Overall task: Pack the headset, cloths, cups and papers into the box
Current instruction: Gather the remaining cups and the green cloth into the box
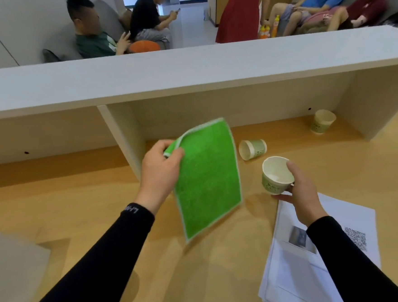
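Here, in the head view, a green cloth (208,178) is pinched by its upper left corner between the thumb and fingers of the left hand (160,171) and hangs clear of the wooden desk (83,189), its long axis running from far to near with the free lower corner tilted toward the near left. A paper cup (276,175) is gripped around its side by the right hand (303,192), mouth up and slightly tipped toward the left, lifted just beyond the far edge of a stack of printed papers (318,255) that lies on the desk at the near right under the right forearm. A second cup (252,149) is seen lying on its side a little farther off, its mouth turned to the left, between the cloth and the held cup. A third cup (322,121) stands tilted in the far right corner under the shelf (187,69), well apart from both hands. At the near left edge a pale flat surface (15,269) is partly visible; whether it belongs to the box cannot be told. If it does, the box lies to the near left of both hands, nearer the left one, so the cloth is judged the likelier item to go in first. No headset is seen.
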Demonstrator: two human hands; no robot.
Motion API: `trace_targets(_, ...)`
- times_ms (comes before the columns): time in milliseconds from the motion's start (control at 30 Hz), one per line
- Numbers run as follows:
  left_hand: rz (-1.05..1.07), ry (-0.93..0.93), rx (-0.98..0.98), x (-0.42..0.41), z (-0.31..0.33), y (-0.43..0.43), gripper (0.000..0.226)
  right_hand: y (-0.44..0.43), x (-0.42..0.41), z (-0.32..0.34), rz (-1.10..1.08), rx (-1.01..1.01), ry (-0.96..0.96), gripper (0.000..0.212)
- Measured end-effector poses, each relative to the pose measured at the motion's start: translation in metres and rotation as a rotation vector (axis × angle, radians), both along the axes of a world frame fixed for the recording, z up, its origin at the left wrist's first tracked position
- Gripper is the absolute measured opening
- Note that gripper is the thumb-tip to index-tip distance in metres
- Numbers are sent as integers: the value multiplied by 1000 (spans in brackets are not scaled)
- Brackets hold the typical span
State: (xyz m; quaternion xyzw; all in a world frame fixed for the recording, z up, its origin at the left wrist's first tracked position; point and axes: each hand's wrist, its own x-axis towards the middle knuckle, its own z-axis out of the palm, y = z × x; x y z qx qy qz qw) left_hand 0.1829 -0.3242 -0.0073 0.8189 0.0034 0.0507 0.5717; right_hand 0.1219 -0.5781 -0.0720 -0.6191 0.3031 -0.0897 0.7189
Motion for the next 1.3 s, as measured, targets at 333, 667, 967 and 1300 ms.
trace_targets(333, -80, 233, 840, -35, -76, 49, 54, 54, -11, -21, 318, -27, 214, 33)
trace_targets(667, -608, 165, 438, -73, -59, 7, 99, 109, -29, -19, 412, -113, 230, 34)
trace_targets(967, -529, 121, 396, -78, -59, -18, 101, 102, -38, -9, 360, -197, 215, 40)
trace_targets(1300, -303, 116, 355, -28, -59, -89, 81, 19, 11, -9, 327, -248, 169, 43)
